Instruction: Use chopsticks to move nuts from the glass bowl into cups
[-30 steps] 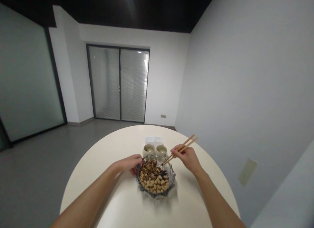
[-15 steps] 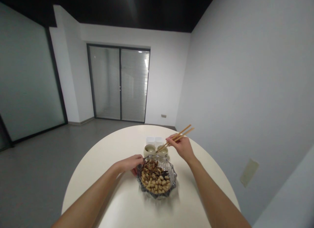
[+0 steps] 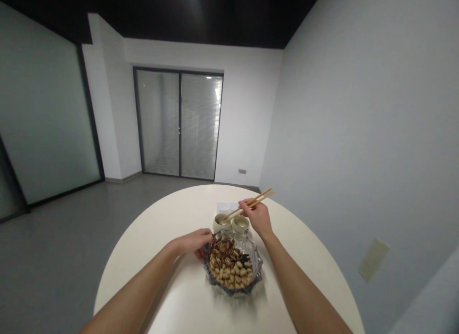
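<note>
My right hand (image 3: 256,216) is closed on a pair of wooden chopsticks (image 3: 263,195), whose tips reach into the left small cup (image 3: 217,227). Whether the tips pinch anything is too small to tell. The right small cup (image 3: 240,223), with a dark mark on its side, stands just below that hand. At the left rim of a scalloped glass bowl (image 3: 255,257), my left hand (image 3: 195,241) grips the edge. Brown striped seeds (image 3: 224,250), pale nuts (image 3: 234,275) and some dark pieces (image 3: 245,259) lie inside the bowl.
White square containers (image 3: 223,207) sit behind the cups, partly hidden by my right hand. Everything stands on a round cream table (image 3: 172,209). A pale wall (image 3: 358,109) rises to the right, and a glazed double door (image 3: 179,123) is at the back.
My right hand has moved left with the chopsticks, their tips going from between the two cups into the left cup. My left hand stays on the bowl. The view has shifted slightly.
</note>
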{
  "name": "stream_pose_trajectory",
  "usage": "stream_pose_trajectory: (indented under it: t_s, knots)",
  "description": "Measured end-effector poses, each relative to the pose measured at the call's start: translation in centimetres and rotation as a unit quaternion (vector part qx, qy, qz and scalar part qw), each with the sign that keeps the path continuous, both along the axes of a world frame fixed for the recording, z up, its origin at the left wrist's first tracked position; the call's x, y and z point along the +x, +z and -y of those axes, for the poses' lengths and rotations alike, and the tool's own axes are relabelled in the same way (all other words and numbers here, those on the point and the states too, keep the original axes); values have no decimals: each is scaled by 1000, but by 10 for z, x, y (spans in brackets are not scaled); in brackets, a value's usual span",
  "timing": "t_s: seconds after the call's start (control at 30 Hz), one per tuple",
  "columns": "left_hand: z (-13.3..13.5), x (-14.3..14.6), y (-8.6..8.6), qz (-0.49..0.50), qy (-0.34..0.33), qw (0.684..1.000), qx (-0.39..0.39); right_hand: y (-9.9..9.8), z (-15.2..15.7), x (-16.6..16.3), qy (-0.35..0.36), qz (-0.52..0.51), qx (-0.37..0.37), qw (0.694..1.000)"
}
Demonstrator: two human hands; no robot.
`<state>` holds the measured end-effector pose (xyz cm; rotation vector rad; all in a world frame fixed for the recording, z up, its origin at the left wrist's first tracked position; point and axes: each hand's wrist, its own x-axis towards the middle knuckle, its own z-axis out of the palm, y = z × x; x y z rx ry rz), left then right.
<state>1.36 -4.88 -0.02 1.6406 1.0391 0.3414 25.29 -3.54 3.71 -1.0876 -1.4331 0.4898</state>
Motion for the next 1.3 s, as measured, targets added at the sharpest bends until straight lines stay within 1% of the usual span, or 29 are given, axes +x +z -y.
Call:
stream_pose_trajectory:
  t_s: [0.07, 0.2, 0.3, 0.4, 0.57, 0.8, 0.97, 1.17, 1.3]
  knots:
    - [0, 0, 0, 2, 2, 1000, -2, 2, 2, 5, -3, -20, -9, 1000]
    - [0, -1, -1, -5, 6, 1000, 4, 13, 15, 18, 2, -55, -23, 998]
    - [0, -1, -1, -9, 5, 1000, 10, 18, 30, 30, 30, -55, -47, 997]
    - [1, 0, -1, -16, 10, 1000, 17, 15, 46, 42, 68, -29, -78, 994]
    - [4, 1, 1, -20, 10, 999, 25, 1, 62, 56, 93, 11, -107, 990]
    - [4, 1, 0, -16, 8, 1000, 18, -8, 63, 59, 125, 63, -109, 984]
    - [5, 2, 1, -20, 9, 999, 23, -9, 62, 63, 111, 62, -103, 987]
    - [7, 3, 4, -25, 9, 999, 27, -3, 66, 65, 94, 86, -86, 988]
    - [5, 3, 2, -23, 10, 999, 31, -5, 66, 62, 100, 92, -85, 987]
